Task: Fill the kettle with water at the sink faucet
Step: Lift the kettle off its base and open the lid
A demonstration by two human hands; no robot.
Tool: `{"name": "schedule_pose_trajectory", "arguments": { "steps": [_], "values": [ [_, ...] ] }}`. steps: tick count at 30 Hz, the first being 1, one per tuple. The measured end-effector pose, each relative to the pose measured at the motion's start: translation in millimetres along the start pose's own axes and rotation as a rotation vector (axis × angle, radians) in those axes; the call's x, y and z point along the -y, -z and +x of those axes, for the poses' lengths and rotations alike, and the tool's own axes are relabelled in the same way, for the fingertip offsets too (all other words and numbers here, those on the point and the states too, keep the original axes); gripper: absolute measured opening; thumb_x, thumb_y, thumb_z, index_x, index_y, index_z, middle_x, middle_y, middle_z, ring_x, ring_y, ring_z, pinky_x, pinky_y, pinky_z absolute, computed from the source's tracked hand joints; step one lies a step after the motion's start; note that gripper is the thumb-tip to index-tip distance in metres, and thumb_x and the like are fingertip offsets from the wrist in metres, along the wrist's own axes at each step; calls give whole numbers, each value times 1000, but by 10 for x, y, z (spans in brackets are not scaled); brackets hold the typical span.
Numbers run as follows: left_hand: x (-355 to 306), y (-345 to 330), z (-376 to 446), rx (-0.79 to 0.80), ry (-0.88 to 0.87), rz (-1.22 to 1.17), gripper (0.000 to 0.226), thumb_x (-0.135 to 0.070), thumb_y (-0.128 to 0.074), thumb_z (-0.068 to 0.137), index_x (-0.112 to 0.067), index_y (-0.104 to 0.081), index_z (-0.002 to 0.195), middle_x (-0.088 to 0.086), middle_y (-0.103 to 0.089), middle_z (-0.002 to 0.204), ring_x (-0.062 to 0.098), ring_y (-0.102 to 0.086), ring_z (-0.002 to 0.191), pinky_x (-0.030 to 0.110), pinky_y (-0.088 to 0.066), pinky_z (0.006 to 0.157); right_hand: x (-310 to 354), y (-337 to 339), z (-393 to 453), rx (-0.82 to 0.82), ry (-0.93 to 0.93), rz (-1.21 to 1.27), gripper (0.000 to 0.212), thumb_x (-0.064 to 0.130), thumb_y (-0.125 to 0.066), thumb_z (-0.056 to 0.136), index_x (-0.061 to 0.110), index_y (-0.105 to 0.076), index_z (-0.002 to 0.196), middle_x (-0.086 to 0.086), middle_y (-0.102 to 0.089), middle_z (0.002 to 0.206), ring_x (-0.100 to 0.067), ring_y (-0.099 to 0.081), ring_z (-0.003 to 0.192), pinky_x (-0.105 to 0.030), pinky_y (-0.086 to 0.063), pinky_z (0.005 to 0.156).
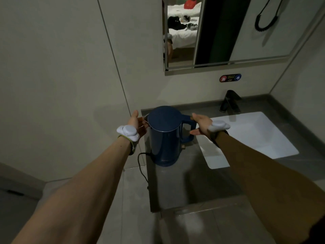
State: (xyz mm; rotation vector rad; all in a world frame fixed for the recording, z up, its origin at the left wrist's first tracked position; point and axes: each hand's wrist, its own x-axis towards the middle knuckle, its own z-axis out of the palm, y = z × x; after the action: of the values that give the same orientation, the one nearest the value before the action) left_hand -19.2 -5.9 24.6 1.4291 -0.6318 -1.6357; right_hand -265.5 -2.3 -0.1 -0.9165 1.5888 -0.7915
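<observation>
A dark blue electric kettle (pixel 164 136) stands upright with its lid shut on the grey counter (pixel 175 187), left of the white rectangular sink (pixel 260 138). Its handle points right. My left hand (pixel 138 125) is at the kettle's left side by the spout, fingers apart and close to the wall of the kettle. My right hand (pixel 200 124) is open at the handle, thumb near its top and fingers near its outer edge; I cannot tell if it touches. The dark faucet (pixel 230 102) stands behind the sink, off to the right.
A black power cord (pixel 141 166) hangs from the kettle's base over the counter's left edge. A mirror (pixel 228 30) hangs above the sink, with a small red and blue label (pixel 230 78) below it. The wall is close on the left.
</observation>
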Motion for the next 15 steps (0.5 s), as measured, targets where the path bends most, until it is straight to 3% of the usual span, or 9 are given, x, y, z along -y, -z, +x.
{"name": "schedule_pose_trajectory", "arguments": {
  "steps": [2, 4, 8, 11, 13, 15],
  "values": [
    [-131, -70, -60, 2, -37, -12, 49, -46, -29, 100, -11, -55, 77, 0, -66, 66, 18, -58, 85, 31, -35, 105, 144, 44, -51, -38, 95, -14, 36, 35, -41, 100, 10, -54, 122, -4, -58, 113, -35, -64, 79, -36, -53, 69],
    [-263, -157, -127, 18, -88, -7, 48, -46, -31, 99, -13, -56, 75, -2, -63, 69, 13, -56, 76, 31, -40, 99, 314, 102, -93, -69, 180, -27, 24, 32, -40, 101, 12, -55, 101, 0, -57, 86, -23, -50, 55, -28, -45, 54],
    [-407, -283, -255, 45, -98, -3, 48, -49, -34, 97, -14, -56, 74, -1, -59, 66, 12, -56, 64, 28, -47, 79, 447, 219, -159, -63, 226, 6, 22, 27, -38, 102, 13, -53, 100, 0, -54, 76, -17, -41, 50, -23, -37, 47],
    [-484, -394, -320, 53, -97, -24, 52, -51, -31, 98, -11, -58, 76, -4, -60, 43, 9, -58, 37, 23, -47, 57, 469, 332, -248, -11, 241, 12, 24, 32, -43, 99, 18, -57, 87, -3, -53, 74, -16, -39, 52, -24, -35, 50],
    [-499, -484, -365, 61, -104, -31, 55, -49, -27, 99, -8, -56, 76, -3, -60, 39, 9, -58, 33, 27, -52, 66, 450, 423, -295, 31, 265, -55, 18, 33, -55, 94, 16, -58, 88, -3, -52, 74, -14, -39, 54, -24, -35, 51],
    [-516, -564, -402, 93, -106, -30, 57, -48, -24, 100, -5, -58, 84, 3, -70, 60, 14, -67, 54, 36, -47, 92, 433, 501, -325, 59, 281, -81, 11, 25, -60, 92, 14, -58, 93, -3, -49, 73, -14, -39, 56, -24, -35, 52]
  ]
}}
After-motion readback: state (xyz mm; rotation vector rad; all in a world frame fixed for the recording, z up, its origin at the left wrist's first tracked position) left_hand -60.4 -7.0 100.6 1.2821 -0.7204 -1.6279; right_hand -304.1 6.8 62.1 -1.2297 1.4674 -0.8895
